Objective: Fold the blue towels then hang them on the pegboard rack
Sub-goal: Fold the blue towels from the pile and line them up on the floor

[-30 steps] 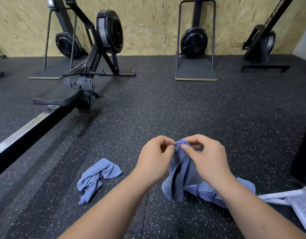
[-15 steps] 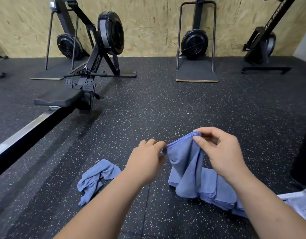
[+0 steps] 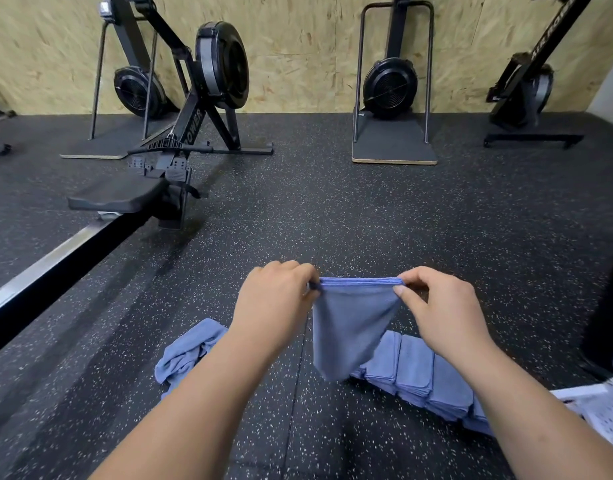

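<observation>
One blue towel (image 3: 353, 327) is held up above the floor (image 3: 367, 220), in front of the person. Its top edge is stretched level between both hands. The left corner is pinched by the curled fingers of the left hand (image 3: 274, 303). The right corner is pinched between the thumb and fingers of the right hand (image 3: 443, 310). The cloth hangs down to a narrow tip just above the floor. Several layers are visible along the stretched edge, so this towel is judged to be partly folded.

A row of folded towels (image 3: 416, 372) is laid on the floor below the right forearm, each overlapping the next. The folding is therefore judged to be well advanced. One crumpled towel (image 3: 187, 358) lies unfolded on the floor beside the left forearm.

A white perforated panel, taken to be the pegboard rack (image 3: 606, 414), is partly visible at the lower right. No towel is seen on its visible part. Hanging is judged not yet begun.
</observation>
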